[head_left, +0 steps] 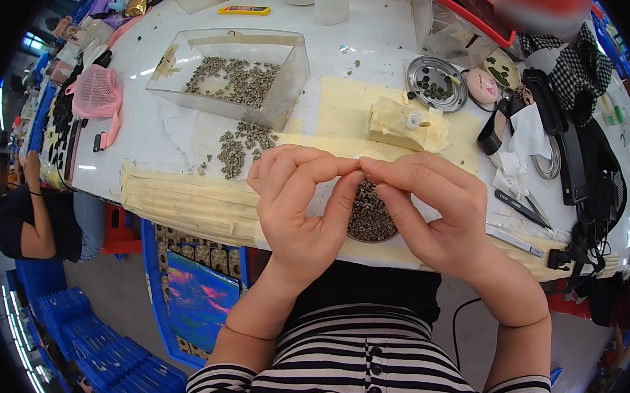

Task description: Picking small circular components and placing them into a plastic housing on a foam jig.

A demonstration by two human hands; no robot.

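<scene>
My left hand (297,205) and my right hand (436,202) meet fingertip to fingertip at the table's near edge. Each pinches with thumb and forefinger; whatever lies between the tips is too small to make out. Right below them sits a round dish of small metal parts (372,218), partly covered by my fingers. Beyond my left hand, a loose pile of small metal pieces (235,149) lies on the table. Behind that pile stands a clear plastic box (176,89) with more such pieces inside. A block wrapped in yellowish tape (398,125) rests beyond my right hand.
Tweezers (524,209) and a utility knife (515,239) lie at the right, near black straps (568,157). A round clear dish (461,97) holds dark bits. A white bottle (331,2) and yellow case (243,11) stand far back. Another person (36,223) sits left, beside blue trays (106,350).
</scene>
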